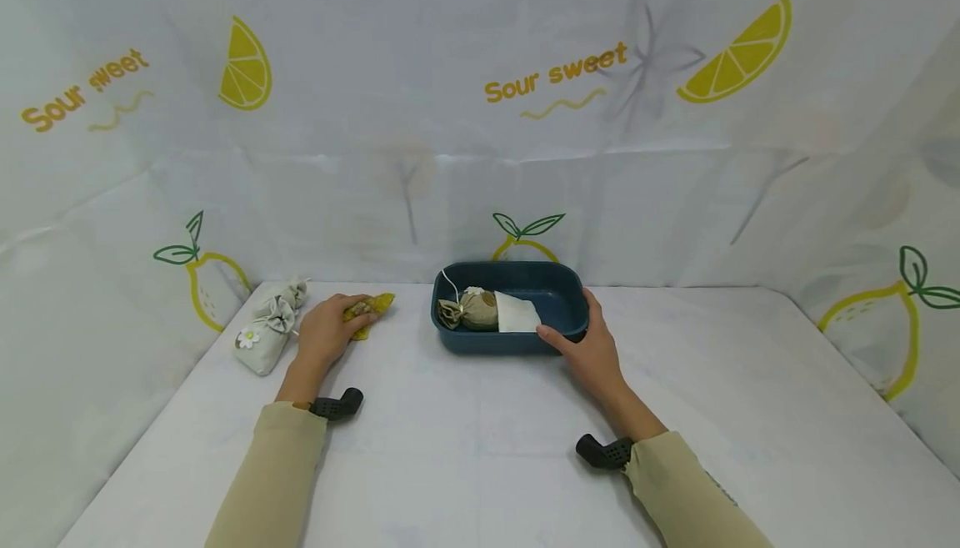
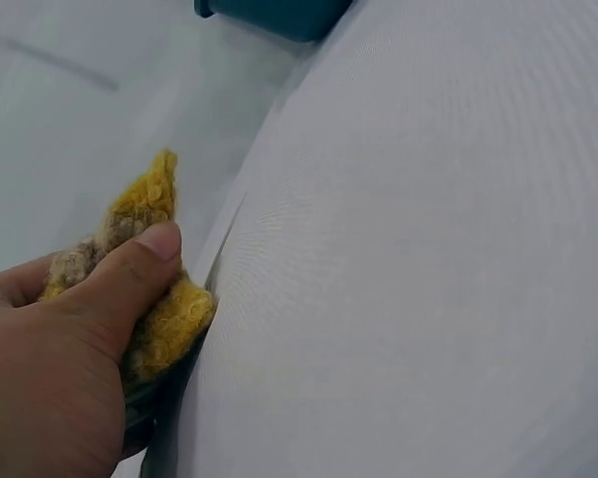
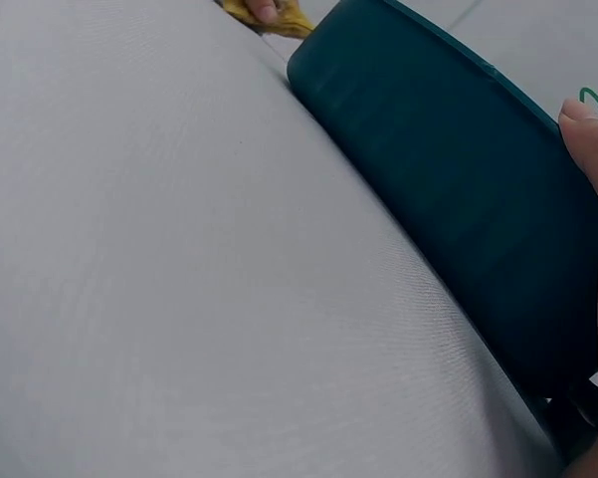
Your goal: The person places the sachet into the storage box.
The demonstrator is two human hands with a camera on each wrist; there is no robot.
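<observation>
The left hand pinches a yellow fuzzy cloth, thumb on the near face and fingers behind; the left wrist view shows a grey-brown patch on the cloth. The cloth is located near the rear edge of the white table, between a grey pouch and a dark teal container, apart from the container. Whether the cloth contacts the table cannot be determined. The right hand grips the right end of the container, thumb at the front rim and fingers around the end wall. Inside the container, a tan tied sachet lies at the left, beside a white cloth piece at the middle. The grey pouch, gathered at its neck and bearing a white flower, lies left of the left hand. A black wrist unit is worn at each sleeve cuff. Lemon prints mark the white backdrop.
</observation>
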